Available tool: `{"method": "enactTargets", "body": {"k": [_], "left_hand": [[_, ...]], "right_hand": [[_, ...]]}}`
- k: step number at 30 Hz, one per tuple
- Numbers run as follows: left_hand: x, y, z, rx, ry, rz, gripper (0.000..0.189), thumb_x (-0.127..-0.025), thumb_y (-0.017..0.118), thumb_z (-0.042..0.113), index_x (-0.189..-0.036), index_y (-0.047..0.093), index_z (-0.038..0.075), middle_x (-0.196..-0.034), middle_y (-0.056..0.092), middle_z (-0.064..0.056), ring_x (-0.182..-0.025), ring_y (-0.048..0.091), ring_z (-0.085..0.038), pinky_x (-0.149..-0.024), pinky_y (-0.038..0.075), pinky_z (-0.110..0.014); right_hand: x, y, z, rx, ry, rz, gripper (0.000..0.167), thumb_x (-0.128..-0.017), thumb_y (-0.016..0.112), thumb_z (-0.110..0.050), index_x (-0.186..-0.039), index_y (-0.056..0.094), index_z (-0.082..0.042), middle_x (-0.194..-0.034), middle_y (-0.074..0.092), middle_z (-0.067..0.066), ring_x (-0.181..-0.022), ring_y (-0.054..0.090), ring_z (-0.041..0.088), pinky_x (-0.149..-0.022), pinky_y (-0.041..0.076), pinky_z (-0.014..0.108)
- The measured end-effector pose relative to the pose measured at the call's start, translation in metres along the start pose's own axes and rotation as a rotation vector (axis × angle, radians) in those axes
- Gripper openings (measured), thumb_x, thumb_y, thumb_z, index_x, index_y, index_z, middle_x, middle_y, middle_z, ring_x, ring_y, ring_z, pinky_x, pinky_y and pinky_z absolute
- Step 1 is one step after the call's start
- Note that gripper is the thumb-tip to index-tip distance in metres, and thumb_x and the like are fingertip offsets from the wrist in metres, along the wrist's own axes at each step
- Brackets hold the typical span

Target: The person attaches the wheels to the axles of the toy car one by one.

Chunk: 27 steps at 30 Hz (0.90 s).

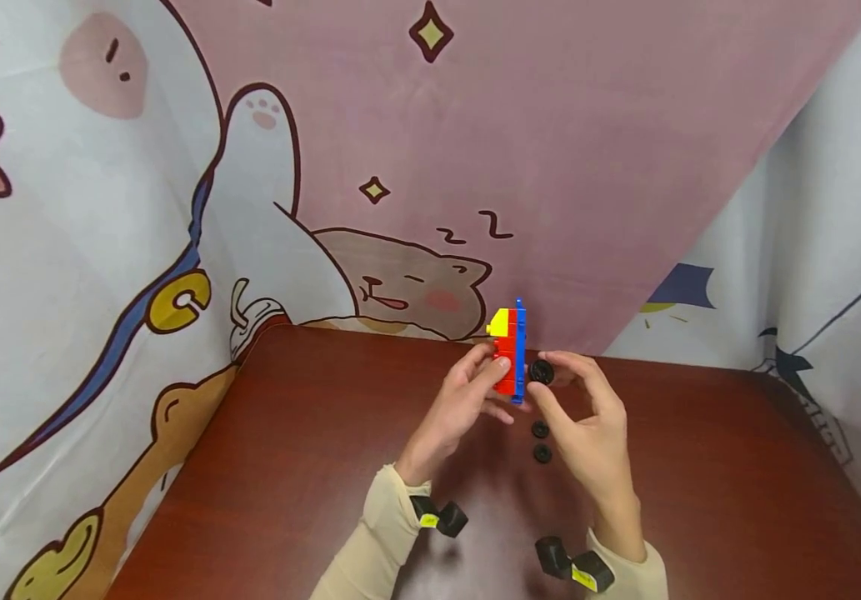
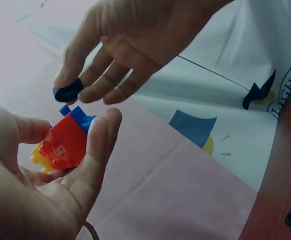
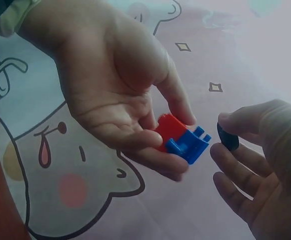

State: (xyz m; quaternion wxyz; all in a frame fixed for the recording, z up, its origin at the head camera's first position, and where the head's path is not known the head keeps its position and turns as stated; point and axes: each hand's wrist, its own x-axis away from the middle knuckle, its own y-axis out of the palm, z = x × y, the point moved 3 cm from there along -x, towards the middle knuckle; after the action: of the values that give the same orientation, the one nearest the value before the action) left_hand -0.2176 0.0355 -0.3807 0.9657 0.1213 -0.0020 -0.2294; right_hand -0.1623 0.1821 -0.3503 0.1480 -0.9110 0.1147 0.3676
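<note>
Dim wrist views; pale sheen on table (image 1: 496, 510)

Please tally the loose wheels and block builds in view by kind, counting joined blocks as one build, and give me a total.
Black wheels: 3 (one in the right hand, two on the table)
Red, blue and yellow block build: 1 (in the left hand)
Total: 4
</note>
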Motion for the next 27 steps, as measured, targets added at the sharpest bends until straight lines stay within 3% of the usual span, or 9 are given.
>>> {"method": "enactTargets", "body": {"k": [5, 7, 19, 24, 27], "left_hand": [[0.001, 0.002, 0.002, 0.025, 0.007, 0.002, 0.042, -0.104, 0.049, 0.021, -0.144, 0.042, 0.012, -0.129, 0.056, -0.026, -0.079, 0.071, -0.018, -0.061, 0.058, -0.026], [0.001, 0.003, 0.003, 0.035, 0.011, -0.007, 0.042, -0.104, 0.049, 0.019, -0.145, 0.041, 0.011, -0.129, 0.055, -0.026, -0.079, 0.068, -0.012, -0.061, 0.058, -0.025], [0.009, 0.011, 0.01, 0.078, 0.026, -0.058, 0.049, -0.1, 0.053, 0.01, -0.146, 0.037, 0.009, -0.133, 0.053, -0.024, -0.079, 0.066, -0.008, -0.059, 0.057, -0.025], [0.011, 0.011, 0.01, 0.1, 0.033, -0.072, 0.049, -0.098, 0.052, 0.01, -0.144, 0.036, 0.007, -0.121, 0.058, -0.011, -0.078, 0.065, -0.008, -0.058, 0.056, -0.025], [0.011, 0.011, 0.011, 0.11, 0.035, -0.076, 0.049, -0.096, 0.052, 0.012, -0.142, 0.037, 0.006, -0.113, 0.059, -0.001, -0.078, 0.064, -0.008, -0.058, 0.056, -0.025]], "right_hand": [[0.001, 0.003, 0.006, -0.016, -0.02, -0.035, 0.057, -0.068, 0.074, 0.025, -0.121, 0.064, 0.006, -0.113, 0.064, 0.021, -0.095, 0.059, 0.011, -0.086, 0.047, 0.021], [0.001, 0.004, 0.006, -0.017, -0.032, -0.045, 0.058, -0.067, 0.075, 0.025, -0.12, 0.064, 0.006, -0.113, 0.064, 0.021, -0.097, 0.058, 0.012, -0.087, 0.047, 0.021], [0.004, 0.003, 0.0, 0.028, -0.036, -0.087, 0.057, -0.065, 0.079, 0.021, -0.118, 0.066, 0.001, -0.116, 0.065, 0.016, -0.107, 0.058, 0.01, -0.091, 0.045, 0.016], [0.006, 0.006, -0.001, -0.008, -0.045, -0.1, 0.059, -0.063, 0.079, 0.023, -0.117, 0.066, 0.002, -0.116, 0.065, 0.017, -0.11, 0.059, 0.011, -0.094, 0.046, 0.017], [0.007, 0.007, -0.003, -0.052, -0.037, -0.087, 0.054, -0.069, 0.076, 0.021, -0.119, 0.064, 0.004, -0.118, 0.064, 0.015, -0.108, 0.059, 0.012, -0.093, 0.047, 0.018]]}}
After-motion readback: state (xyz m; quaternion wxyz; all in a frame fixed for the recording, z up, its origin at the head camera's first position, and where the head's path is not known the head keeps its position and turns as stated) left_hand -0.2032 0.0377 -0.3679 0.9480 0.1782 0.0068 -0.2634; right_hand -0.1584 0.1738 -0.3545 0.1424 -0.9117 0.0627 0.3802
